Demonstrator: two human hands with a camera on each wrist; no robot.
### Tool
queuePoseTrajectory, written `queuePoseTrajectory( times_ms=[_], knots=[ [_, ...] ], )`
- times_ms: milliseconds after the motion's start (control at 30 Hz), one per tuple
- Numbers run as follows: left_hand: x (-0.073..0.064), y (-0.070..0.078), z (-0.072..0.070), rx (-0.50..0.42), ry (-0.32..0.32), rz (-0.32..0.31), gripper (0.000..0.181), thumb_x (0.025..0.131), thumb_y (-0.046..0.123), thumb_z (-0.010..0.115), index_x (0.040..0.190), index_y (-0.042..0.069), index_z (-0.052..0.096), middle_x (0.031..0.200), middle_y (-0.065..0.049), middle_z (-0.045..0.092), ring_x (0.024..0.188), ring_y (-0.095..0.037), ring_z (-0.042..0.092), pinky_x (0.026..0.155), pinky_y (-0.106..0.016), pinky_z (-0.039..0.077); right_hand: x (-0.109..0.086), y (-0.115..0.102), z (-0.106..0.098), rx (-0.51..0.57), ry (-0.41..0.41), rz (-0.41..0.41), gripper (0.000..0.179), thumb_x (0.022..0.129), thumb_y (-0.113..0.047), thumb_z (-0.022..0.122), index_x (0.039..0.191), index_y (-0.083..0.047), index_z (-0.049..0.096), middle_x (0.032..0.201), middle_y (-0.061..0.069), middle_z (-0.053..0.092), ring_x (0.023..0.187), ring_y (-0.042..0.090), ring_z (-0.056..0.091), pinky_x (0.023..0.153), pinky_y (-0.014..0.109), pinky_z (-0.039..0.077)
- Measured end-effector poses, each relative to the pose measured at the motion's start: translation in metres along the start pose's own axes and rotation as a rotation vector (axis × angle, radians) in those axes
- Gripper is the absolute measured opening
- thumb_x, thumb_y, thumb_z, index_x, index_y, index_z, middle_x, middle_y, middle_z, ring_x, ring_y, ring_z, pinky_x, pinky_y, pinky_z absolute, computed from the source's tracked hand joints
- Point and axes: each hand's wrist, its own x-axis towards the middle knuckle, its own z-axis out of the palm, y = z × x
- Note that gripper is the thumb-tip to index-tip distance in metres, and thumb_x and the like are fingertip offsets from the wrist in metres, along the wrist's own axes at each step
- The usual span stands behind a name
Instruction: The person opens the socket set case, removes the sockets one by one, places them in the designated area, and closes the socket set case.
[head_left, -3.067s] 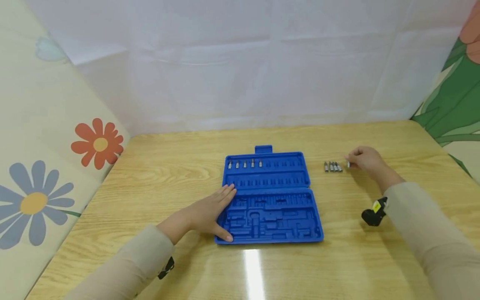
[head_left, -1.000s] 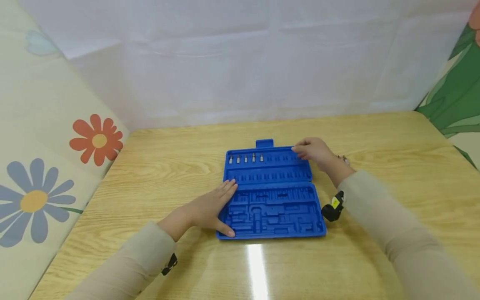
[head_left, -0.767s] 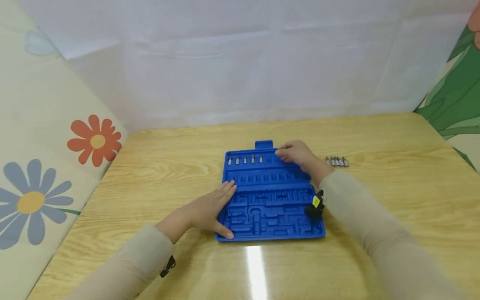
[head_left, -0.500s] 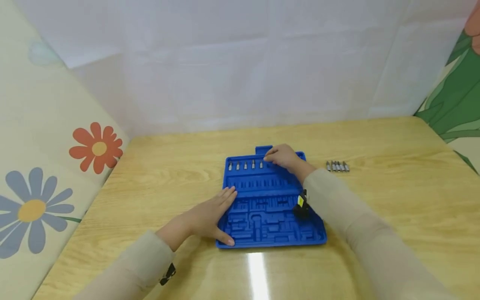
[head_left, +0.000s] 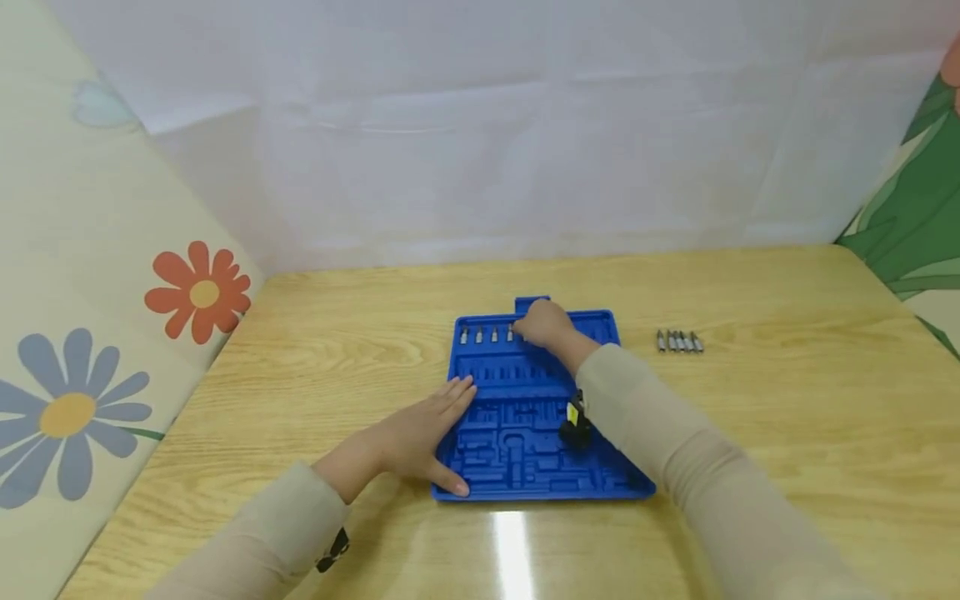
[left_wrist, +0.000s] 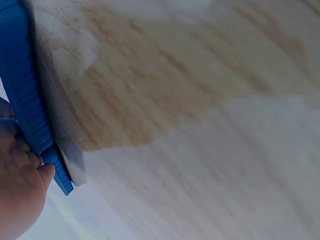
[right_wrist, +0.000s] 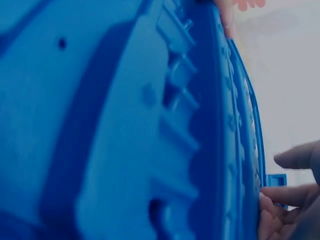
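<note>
The wooden table [head_left: 787, 417] carries my open blue case [head_left: 540, 467] near its middle. My left hand [head_left: 416, 437] lies flat with straight fingers on the case's left edge. My right hand [head_left: 543, 323] reaches the far row of slots beside the seated bits [head_left: 486, 335], fingers curled; whether they pinch anything I cannot tell. Five loose bits [head_left: 679, 342] lie toward the table's right edge.

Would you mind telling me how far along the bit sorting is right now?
Four bits visibly stand in the blue case's top row. The right hand is at the next slots; whether it holds a bit is hidden. The left hand steadies the case. Loose bits remain on the table.
</note>
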Motion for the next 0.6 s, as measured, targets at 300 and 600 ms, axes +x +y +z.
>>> queuePoseTrajectory(
  times_ms=[300, 600],
  knots=[
    [0.0015, 0.0017, 0.0004, 0.0, 0.002, 0.004, 0.117, 0.056, 0.073, 0.052, 0.138, 0.003, 0.005, 0.143, -0.01, 0.0, 0.129, -0.023, -0.003, 0.102, -0.036, 0.011, -0.0002, 0.0, 0.0027, 0.287, 0.105, 0.195, 0.018, 0.082, -0.01, 0.05, 0.095, 0.001, 0.055, 0.061, 0.002, 0.041, 0.048, 0.014, 0.035, 0.043, 0.025, 0.032],
    [-0.0004, 0.0014, 0.0004, 0.001, 0.014, -0.004, 0.117, 0.056, 0.073, 0.052, 0.138, 0.003, 0.006, 0.143, -0.01, 0.0, 0.129, -0.023, -0.003, 0.102, -0.036, 0.011, 0.0045, -0.0003, -0.0002, 0.39, 0.085, 0.214, 0.034, 0.078, -0.004, 0.054, 0.111, 0.006, 0.051, 0.099, 0.013, 0.054, 0.071, 0.02, 0.047, 0.057, 0.029, 0.042]
  ],
)
